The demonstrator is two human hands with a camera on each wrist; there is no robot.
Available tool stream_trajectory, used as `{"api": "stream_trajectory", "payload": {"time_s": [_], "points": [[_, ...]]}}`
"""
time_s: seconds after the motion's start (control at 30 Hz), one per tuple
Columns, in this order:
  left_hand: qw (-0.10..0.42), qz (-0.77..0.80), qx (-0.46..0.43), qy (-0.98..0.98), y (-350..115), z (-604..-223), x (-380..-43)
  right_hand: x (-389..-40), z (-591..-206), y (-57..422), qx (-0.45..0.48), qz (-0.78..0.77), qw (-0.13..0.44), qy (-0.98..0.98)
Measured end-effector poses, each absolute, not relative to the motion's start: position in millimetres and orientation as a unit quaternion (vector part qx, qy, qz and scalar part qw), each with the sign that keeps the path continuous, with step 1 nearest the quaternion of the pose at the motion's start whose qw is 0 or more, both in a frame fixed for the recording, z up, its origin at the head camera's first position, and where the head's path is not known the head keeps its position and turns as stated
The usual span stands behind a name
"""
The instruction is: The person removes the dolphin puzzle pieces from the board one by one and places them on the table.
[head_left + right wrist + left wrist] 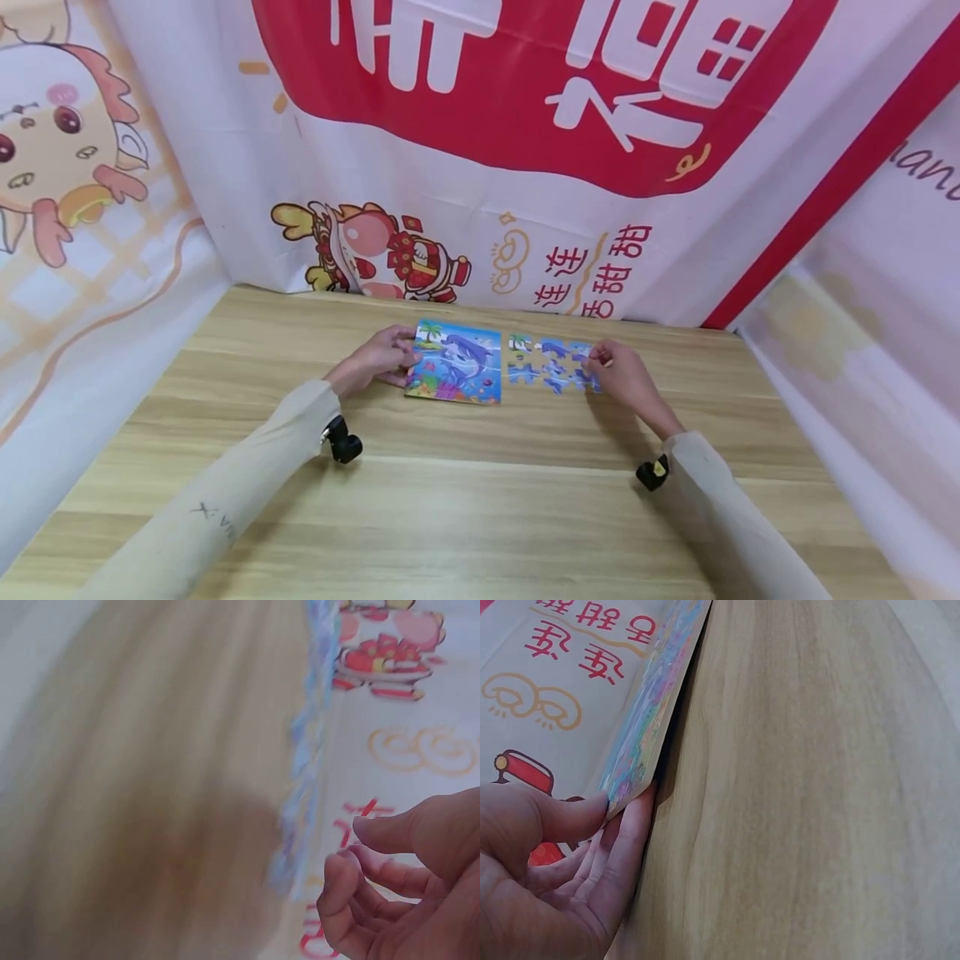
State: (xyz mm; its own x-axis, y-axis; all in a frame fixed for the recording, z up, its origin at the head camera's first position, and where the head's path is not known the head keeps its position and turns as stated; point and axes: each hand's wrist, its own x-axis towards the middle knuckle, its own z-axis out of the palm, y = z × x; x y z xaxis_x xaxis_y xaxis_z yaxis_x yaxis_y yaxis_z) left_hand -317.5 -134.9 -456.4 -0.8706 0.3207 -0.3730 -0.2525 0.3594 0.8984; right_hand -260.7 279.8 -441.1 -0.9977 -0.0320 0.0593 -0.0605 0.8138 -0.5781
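Observation:
My left hand (384, 357) grips the left edge of a square puzzle board (455, 364) printed with a dolphin, a palm tree and coral. In the left wrist view, the thumb lies on top of the board's corner and the fingers (626, 847) are beneath it. Several loose jigsaw pieces (553, 367) lie on the table just right of the board. Over the rightmost pieces is my right hand (621, 372). Its fingers are loosely curled, and in the right wrist view a gap shows between thumb and fingertips (341, 870), with nothing visible held.
The wooden table (480, 517) stretches toward me and to both sides. Behind it hangs a printed white and red cloth (480, 200), close beyond the board and pieces. More cloth walls stand at left (150, 333) and right (847, 350).

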Motion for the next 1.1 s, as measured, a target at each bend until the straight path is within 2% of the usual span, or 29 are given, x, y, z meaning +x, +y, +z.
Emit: {"api": "stream_trajectory", "payload": {"time_s": [0.2, 0.47, 0.6, 0.8, 1.0, 1.1], "points": [[0.240, 0.571, 0.017, 0.785, -134.5, -457.6, -316.2, -265.2, -429.5, 242.4, 0.102, 0.343, 0.016, -0.934], [0.235, 0.572, -0.005, 0.785, -131.7, -456.9, -318.3, -273.3, -428.2, 175.5, 0.154, 0.388, -0.067, -0.906], [0.235, 0.577, -0.007, 0.782, -131.5, -459.4, -319.4, -280.0, -429.0, 144.5, 0.189, 0.386, -0.089, -0.898], [0.222, 0.592, 0.007, 0.775, -132.3, -458.8, -317.4, -290.1, -429.4, 104.6, 0.206, 0.375, -0.120, -0.896], [0.217, 0.591, 0.008, 0.777, -133.7, -461.1, -315.0, -292.8, -433.2, 79.8, 0.201, 0.382, -0.191, -0.881], [0.218, 0.593, 0.009, 0.775, -134.7, -461.4, -314.5, -290.5, -432.6, 73.4, 0.202, 0.363, -0.182, -0.891]]}}
